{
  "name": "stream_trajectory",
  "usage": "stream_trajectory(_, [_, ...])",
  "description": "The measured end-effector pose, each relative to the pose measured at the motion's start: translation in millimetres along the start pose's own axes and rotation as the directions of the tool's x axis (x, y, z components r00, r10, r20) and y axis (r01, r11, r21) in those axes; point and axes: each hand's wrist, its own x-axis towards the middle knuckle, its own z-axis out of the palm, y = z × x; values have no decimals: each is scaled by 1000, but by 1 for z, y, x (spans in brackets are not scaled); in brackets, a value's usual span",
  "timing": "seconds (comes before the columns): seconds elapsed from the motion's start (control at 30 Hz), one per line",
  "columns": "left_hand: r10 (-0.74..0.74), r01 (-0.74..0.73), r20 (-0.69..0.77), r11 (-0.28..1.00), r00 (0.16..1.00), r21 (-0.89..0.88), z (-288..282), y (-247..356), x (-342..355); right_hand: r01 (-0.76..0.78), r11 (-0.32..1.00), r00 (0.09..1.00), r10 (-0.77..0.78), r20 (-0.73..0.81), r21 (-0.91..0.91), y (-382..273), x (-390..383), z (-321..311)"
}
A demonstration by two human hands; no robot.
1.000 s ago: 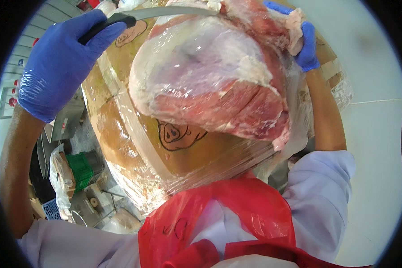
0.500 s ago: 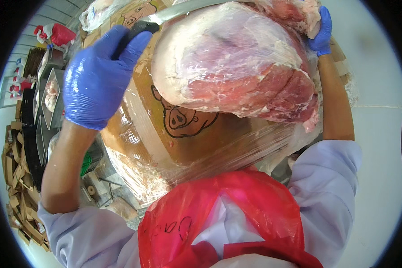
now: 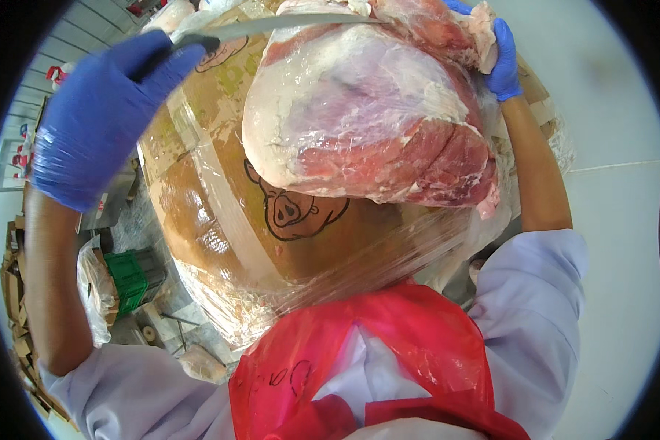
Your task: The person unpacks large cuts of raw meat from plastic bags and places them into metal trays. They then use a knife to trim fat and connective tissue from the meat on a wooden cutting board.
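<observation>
My left hand [image 3: 99, 117], in a blue glove, is closed on the black handle of a long knife [image 3: 271, 23]. The blade reaches across the top of a large raw piece of meat [image 3: 359, 125], pale with fat above and red below. My right hand [image 3: 502, 62], also blue-gloved, grips a fatty flap [image 3: 484, 37] at the meat's upper right, its fingers partly hidden behind it. The meat lies on a cardboard box [image 3: 198, 220] wrapped in clear plastic, with pig-face drawings on it.
A green crate [image 3: 128, 282] stands low at the left beside a plastic-covered item. Piled cardboard pieces [image 3: 15, 293] lie at the far left, near metal equipment. Small red and white figures, apparently people, show at the upper left. A pale surface [image 3: 616, 257] runs along the right.
Since half a second ago, my left hand and knife have shifted leftward, back near their position a second ago. The view has shifted slightly; my right hand stays on the flap.
</observation>
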Motion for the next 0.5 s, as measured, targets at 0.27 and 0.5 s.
stream_trajectory(0.27, [306, -299, -104, 951, 946, 82, -28, -9, 41, 8, 992, 995, 4, -100, 122, 23, 3, 3])
stream_trajectory(0.5, [139, -124, -128, 986, 982, 115, -4, 32, 12, -17, 983, 986, 47, -159, 185, 2, -6, -3])
